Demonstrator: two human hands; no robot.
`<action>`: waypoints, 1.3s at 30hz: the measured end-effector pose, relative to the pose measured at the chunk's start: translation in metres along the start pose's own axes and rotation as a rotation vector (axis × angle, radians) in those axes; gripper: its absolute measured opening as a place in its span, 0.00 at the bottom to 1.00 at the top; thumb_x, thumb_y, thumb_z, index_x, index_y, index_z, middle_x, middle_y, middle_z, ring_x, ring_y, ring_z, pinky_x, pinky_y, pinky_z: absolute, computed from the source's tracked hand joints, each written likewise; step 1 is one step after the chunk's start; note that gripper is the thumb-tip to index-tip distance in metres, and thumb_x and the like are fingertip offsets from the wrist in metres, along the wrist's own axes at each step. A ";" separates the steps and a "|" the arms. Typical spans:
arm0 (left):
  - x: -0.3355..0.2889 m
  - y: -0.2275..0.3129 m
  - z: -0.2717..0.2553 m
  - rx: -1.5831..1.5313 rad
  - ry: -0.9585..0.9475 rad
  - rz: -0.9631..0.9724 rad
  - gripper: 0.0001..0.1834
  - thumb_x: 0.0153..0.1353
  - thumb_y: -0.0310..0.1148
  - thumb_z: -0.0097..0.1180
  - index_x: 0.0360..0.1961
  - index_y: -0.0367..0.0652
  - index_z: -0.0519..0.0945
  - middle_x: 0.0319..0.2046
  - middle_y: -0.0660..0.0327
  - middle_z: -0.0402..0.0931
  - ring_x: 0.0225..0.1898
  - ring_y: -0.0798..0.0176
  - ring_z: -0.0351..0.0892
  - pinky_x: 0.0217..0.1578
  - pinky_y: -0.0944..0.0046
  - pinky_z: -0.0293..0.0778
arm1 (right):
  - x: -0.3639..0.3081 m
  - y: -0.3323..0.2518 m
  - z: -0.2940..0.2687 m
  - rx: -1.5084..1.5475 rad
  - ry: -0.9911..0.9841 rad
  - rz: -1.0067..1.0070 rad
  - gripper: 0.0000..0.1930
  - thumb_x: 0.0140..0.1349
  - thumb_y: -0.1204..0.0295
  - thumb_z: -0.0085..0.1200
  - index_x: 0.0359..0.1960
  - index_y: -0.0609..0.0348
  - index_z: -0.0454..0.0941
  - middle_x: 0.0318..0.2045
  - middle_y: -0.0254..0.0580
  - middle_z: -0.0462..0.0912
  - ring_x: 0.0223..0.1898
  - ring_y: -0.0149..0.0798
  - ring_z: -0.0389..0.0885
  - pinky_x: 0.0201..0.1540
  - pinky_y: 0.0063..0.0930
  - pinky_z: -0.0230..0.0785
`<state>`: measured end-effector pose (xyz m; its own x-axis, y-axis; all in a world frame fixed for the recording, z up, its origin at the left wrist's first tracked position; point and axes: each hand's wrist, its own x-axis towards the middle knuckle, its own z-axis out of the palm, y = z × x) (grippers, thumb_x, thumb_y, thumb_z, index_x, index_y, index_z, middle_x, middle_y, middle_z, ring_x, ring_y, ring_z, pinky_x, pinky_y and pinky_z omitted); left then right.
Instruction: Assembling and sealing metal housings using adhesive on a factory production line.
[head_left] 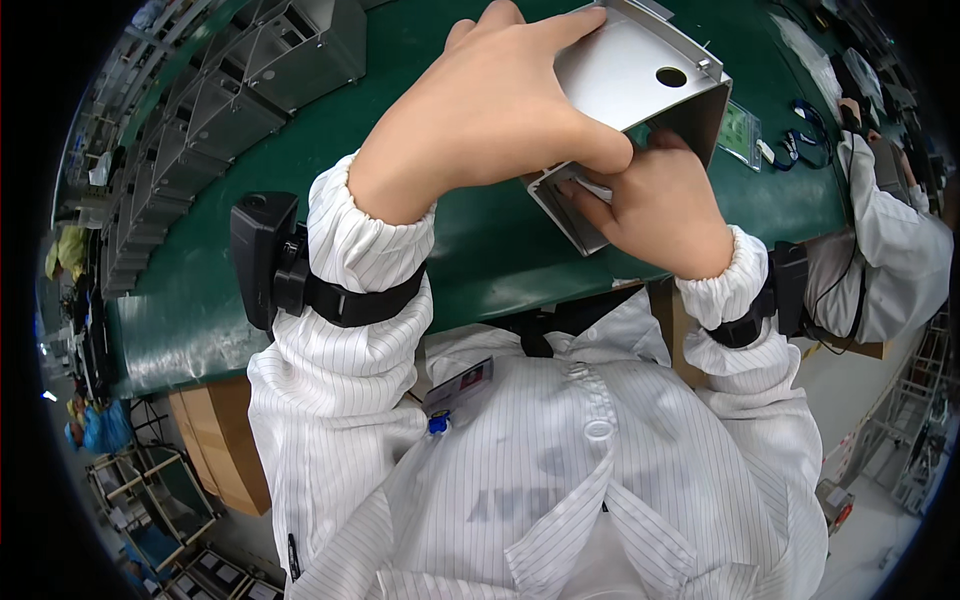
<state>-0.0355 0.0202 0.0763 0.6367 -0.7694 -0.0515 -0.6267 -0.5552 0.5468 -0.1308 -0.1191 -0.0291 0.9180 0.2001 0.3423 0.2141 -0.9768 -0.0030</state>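
A grey sheet-metal housing (625, 75) with a round hole in its upper face stands tilted over the green bench, its open side towards me. My left hand (490, 110) lies over its left side with the fingers spread along the edges, gripping it, and the thumb reaches the lower opening. At that opening is my right hand (665, 210), closed, with some fingers inside the housing. A bit of silvery metal shows between its thumb and fingers; I cannot tell whether it is a separate piece or the housing's edge.
Several similar metal housings (235, 110) stand in a row along the left of the green bench (470, 235). At the right lie a green card in a clear sleeve (738, 135) and a dark blue strap (800, 140). A co-worker's white sleeve (895, 240) is farther right. A cardboard box (220, 440) stands below.
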 end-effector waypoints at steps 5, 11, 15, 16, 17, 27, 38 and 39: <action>-0.012 0.006 -0.002 0.003 0.027 0.050 0.51 0.32 0.49 0.57 0.60 0.32 0.60 0.39 0.41 0.65 0.45 0.44 0.64 0.48 0.60 0.62 | -0.002 0.016 0.008 0.090 0.096 -0.054 0.14 0.52 0.59 0.54 0.20 0.55 0.81 0.11 0.43 0.74 0.16 0.46 0.73 0.35 0.34 0.66; -0.012 0.003 -0.006 -0.020 0.007 0.060 0.51 0.33 0.50 0.57 0.60 0.31 0.60 0.40 0.42 0.65 0.44 0.45 0.65 0.48 0.61 0.62 | 0.002 0.018 0.010 0.137 0.067 -0.023 0.14 0.51 0.59 0.54 0.20 0.56 0.81 0.11 0.46 0.74 0.15 0.47 0.72 0.31 0.33 0.67; -0.012 0.005 -0.007 -0.024 0.011 0.022 0.52 0.32 0.50 0.57 0.60 0.31 0.60 0.39 0.42 0.65 0.43 0.45 0.65 0.47 0.61 0.62 | 0.004 0.019 0.010 0.156 0.036 -0.008 0.14 0.52 0.59 0.55 0.20 0.57 0.81 0.10 0.46 0.73 0.15 0.48 0.72 0.31 0.34 0.67; -0.012 0.006 -0.007 -0.023 0.002 0.019 0.52 0.32 0.50 0.57 0.60 0.31 0.60 0.39 0.42 0.65 0.43 0.45 0.65 0.47 0.61 0.62 | 0.004 0.019 0.009 0.164 0.028 -0.003 0.14 0.52 0.60 0.55 0.20 0.57 0.81 0.10 0.46 0.72 0.15 0.49 0.72 0.31 0.34 0.66; -0.012 0.005 -0.008 -0.024 0.002 0.018 0.52 0.32 0.50 0.57 0.60 0.31 0.60 0.39 0.42 0.65 0.43 0.45 0.65 0.47 0.61 0.62 | 0.005 0.019 0.008 0.165 0.027 -0.004 0.14 0.52 0.60 0.55 0.20 0.57 0.81 0.10 0.46 0.72 0.15 0.49 0.72 0.31 0.34 0.66; -0.003 -0.011 -0.004 -0.022 -0.021 0.004 0.52 0.32 0.50 0.57 0.60 0.31 0.59 0.38 0.41 0.65 0.42 0.46 0.65 0.46 0.61 0.63 | 0.005 0.020 0.006 0.155 0.010 -0.024 0.14 0.52 0.60 0.55 0.20 0.58 0.81 0.09 0.48 0.72 0.15 0.50 0.71 0.31 0.35 0.66; -0.011 0.006 -0.006 -0.023 -0.004 0.029 0.52 0.34 0.51 0.58 0.60 0.31 0.59 0.39 0.40 0.65 0.44 0.44 0.64 0.48 0.60 0.62 | 0.000 0.021 0.008 0.162 0.030 -0.007 0.14 0.51 0.60 0.55 0.20 0.59 0.80 0.10 0.48 0.72 0.16 0.50 0.72 0.29 0.36 0.66; -0.013 0.009 -0.008 -0.043 -0.023 0.024 0.52 0.34 0.51 0.58 0.60 0.32 0.59 0.39 0.40 0.65 0.44 0.43 0.64 0.48 0.59 0.62 | -0.001 0.022 0.009 0.172 0.043 -0.010 0.14 0.51 0.60 0.55 0.20 0.59 0.80 0.11 0.48 0.73 0.16 0.50 0.72 0.28 0.36 0.66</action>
<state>-0.0456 0.0274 0.0886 0.6107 -0.7898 -0.0569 -0.6218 -0.5228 0.5831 -0.1239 -0.1403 -0.0379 0.9013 0.2023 0.3831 0.2800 -0.9468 -0.1588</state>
